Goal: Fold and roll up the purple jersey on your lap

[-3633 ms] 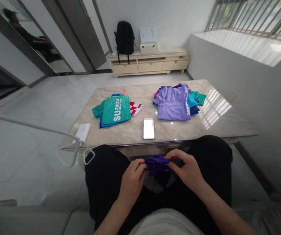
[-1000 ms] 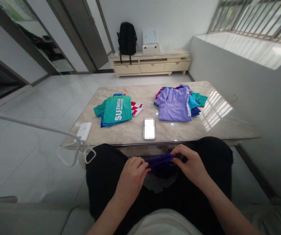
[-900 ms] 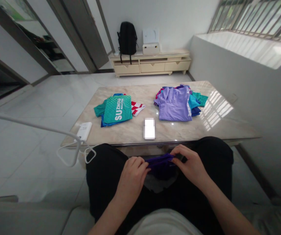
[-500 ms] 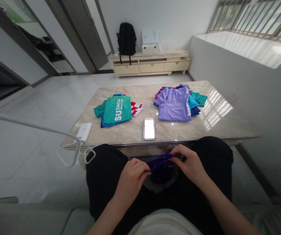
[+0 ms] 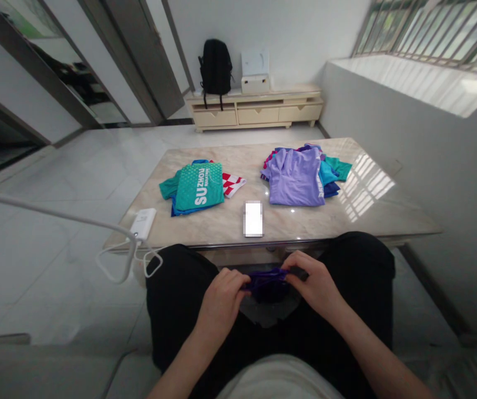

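Observation:
A dark purple garment (image 5: 266, 281) is bunched between my knees, just below the front edge of the marble table (image 5: 221, 221). My left hand (image 5: 220, 303) pinches its left end with closed fingers. My right hand (image 5: 313, 282) grips its right end, fingers curled over the cloth. Most of the garment hangs hidden between my black-trousered legs.
On the table lie a teal shirt on a folded pile (image 5: 196, 185), a heap of purple and teal clothes (image 5: 298, 174), a phone (image 5: 253, 218) near the front edge and a white power bank (image 5: 142, 223) with a cable. A low cabinet with a black backpack (image 5: 215, 66) stands behind.
My two hands have drawn a little closer together and gathered the purple garment into a tighter bunch. The things on the table have not moved.

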Demonstrator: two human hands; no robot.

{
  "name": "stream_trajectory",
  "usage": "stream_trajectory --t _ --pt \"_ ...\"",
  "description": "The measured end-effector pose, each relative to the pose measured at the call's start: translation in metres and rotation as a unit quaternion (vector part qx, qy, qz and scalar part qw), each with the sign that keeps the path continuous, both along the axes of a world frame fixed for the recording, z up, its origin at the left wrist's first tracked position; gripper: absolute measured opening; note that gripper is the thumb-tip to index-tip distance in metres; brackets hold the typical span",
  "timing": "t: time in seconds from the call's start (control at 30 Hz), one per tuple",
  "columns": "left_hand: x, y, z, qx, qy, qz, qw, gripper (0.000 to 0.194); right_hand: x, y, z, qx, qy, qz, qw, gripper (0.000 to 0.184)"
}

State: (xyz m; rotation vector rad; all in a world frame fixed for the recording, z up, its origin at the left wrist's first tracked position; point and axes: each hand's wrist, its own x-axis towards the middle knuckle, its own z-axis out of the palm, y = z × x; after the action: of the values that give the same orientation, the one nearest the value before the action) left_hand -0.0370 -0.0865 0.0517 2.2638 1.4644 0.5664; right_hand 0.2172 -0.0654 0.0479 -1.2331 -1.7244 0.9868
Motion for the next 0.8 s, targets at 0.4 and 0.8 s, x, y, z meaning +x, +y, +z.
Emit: stream_trajectory --t 0.4,0.8 --pt "0.006 -0.002 -0.001 -0.022 0.095 0.007 0.995 0.017 -0.008 -0.004 -0.002 0.000 -0.013 0.012 1.000 0.017" --pt "-0.001 -0.004 -0.003 0.064 0.027 -0.022 0.997 0.012 0.007 0.014 -0.014 -0.030 -0.018 -0.038 0.999 0.002"
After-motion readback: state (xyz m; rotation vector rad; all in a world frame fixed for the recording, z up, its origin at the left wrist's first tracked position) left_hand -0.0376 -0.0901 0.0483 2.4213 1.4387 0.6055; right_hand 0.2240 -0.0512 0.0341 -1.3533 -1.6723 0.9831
